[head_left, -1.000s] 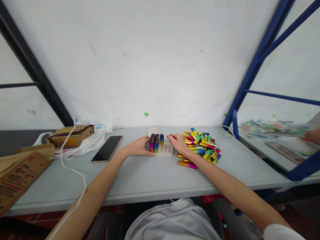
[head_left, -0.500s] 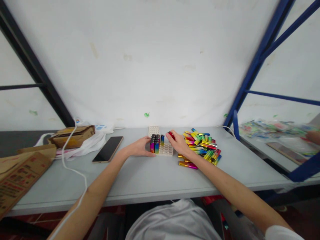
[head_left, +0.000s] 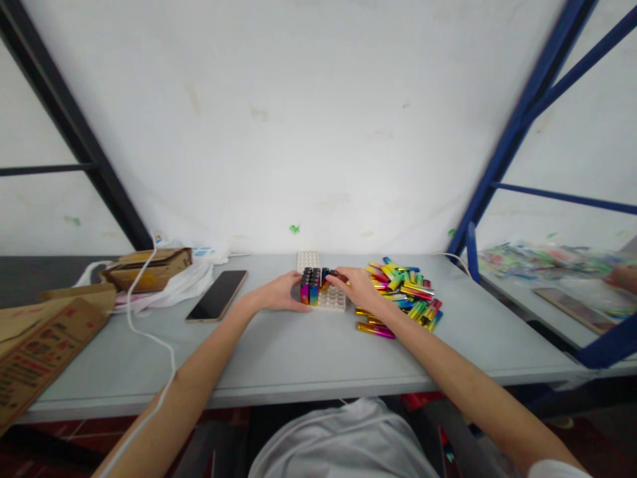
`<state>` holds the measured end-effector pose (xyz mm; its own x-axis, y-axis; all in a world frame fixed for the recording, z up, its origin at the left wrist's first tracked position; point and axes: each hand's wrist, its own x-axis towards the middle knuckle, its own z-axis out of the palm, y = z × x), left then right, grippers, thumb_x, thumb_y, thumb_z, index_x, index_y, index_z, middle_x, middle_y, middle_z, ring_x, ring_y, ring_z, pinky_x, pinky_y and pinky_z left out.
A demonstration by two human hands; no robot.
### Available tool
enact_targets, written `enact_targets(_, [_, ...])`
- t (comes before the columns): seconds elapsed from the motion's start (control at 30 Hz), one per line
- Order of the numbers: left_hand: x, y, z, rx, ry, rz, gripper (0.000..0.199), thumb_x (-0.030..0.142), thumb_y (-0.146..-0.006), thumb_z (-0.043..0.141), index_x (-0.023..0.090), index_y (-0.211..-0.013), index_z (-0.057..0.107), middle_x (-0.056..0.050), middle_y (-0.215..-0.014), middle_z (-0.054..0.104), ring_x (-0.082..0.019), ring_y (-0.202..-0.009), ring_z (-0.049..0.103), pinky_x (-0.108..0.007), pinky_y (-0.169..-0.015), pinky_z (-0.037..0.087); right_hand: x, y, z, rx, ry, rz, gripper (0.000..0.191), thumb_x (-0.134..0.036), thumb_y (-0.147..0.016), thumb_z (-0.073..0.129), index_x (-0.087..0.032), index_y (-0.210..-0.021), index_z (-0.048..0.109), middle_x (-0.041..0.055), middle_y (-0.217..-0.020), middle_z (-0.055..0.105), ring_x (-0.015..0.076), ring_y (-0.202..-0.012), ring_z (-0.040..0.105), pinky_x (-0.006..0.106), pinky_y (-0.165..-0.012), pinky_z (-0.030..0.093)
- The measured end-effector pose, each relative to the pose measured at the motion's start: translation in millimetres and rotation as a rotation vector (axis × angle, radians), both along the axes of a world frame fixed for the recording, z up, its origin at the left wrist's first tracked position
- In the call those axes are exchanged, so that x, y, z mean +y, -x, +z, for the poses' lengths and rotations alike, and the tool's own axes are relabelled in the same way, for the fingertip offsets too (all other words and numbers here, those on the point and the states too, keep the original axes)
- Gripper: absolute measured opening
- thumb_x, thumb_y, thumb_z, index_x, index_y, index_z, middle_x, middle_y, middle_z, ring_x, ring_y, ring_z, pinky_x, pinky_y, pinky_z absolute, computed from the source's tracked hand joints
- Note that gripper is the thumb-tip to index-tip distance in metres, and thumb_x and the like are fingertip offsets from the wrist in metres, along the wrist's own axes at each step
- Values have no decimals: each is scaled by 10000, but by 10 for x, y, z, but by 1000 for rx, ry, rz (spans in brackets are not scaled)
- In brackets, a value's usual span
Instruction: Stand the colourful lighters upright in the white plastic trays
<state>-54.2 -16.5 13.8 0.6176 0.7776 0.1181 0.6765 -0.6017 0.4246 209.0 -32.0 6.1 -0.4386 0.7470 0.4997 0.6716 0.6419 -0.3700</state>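
Several shiny multicoloured tubes with dark tops (head_left: pixel 309 287) stand upright, packed in rows at the left of a white knobbly tray (head_left: pixel 332 302). My left hand (head_left: pixel 281 292) brackets the tray's left end, thumb at its front corner and fingers behind. Over the tray's back part, my right hand (head_left: pixel 355 285) pinches a dark-ended tube (head_left: pixel 332 273) beside the standing rows; the fingers hide much of it. To the right lies a loose pile of metallic tubes (head_left: pixel 403 292) in yellow, red, green, blue and pink, partly behind my right forearm.
Another white knobbly tray (head_left: pixel 308 259) lies behind, near the wall. A phone (head_left: pixel 217 297) lies left, with cardboard boxes (head_left: pixel 149 269), a plastic bag (head_left: pixel 174 292) and a white cable (head_left: pixel 132 312) beyond. Blue framing (head_left: pixel 497 172) stands right; past it shows another person's hand (head_left: pixel 624 275).
My right hand has moved slightly left, bringing the tube from the tray's right side to beside the standing rows. My left hand keeps its place at the tray.
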Motion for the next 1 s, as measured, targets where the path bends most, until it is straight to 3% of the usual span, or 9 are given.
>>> enact_targets(0.33, [33,19,-36,-37,-1,-23,808,612,-669,821,156,-1307,628,-138,-1331,650,-349,-1201,618,-449,-1111,464,-30,113,59,-281,-10,-40,343,-442,-1075,448,-167,-1076,652,120,-1007,748,217,-866,686,286,-755,430])
enact_targets(0.5, [62,29,-59,-28,-2,-22,815,618,-661,825,141,-1295,636,-157,-1320,648,-356,-1213,607,-464,-1123,452,-59,152,89,-415,25,-80,387,-493,-1071,419,-189,-1199,622,131,-1024,761,239,-856,716,290,-723,434])
enact_targets(0.63, [32,19,-26,-7,3,-3,809,612,-667,819,128,-1289,639,-159,-1330,640,-364,-1209,610,-448,-1113,461,-73,141,93,-464,26,-187,473,-537,-1057,411,-163,-1064,700,179,-985,762,275,-848,722,307,-691,417])
enact_targets(0.73, [5,9,0,7,3,8,796,618,-669,813,130,-1274,642,-152,-1310,648,-361,-1208,610,-440,-1106,466,-63,105,88,-457,62,-119,453,-531,-1043,465,-176,-946,728,145,-902,761,245,-803,708,289,-676,392])
enact_targets(0.83, [-2,4,8,15,6,4,804,629,-679,801,133,-1288,630,-155,-1317,643,-358,-1215,605,-441,-1110,461,-10,2,115,-363,56,-67,453,-524,-1053,454,-187,-917,725,100,-847,748,207,-779,679,273,-695,381])
enact_targets(1.0, [14,4,-2,8,8,-5,796,654,-674,794,142,-1263,638,-143,-1290,657,-354,-1182,622,-443,-1099,473,184,-369,153,-237,-17,-150,393,-389,-1085,424,-160,-978,724,111,-954,737,193,-883,659,277,-836,415])
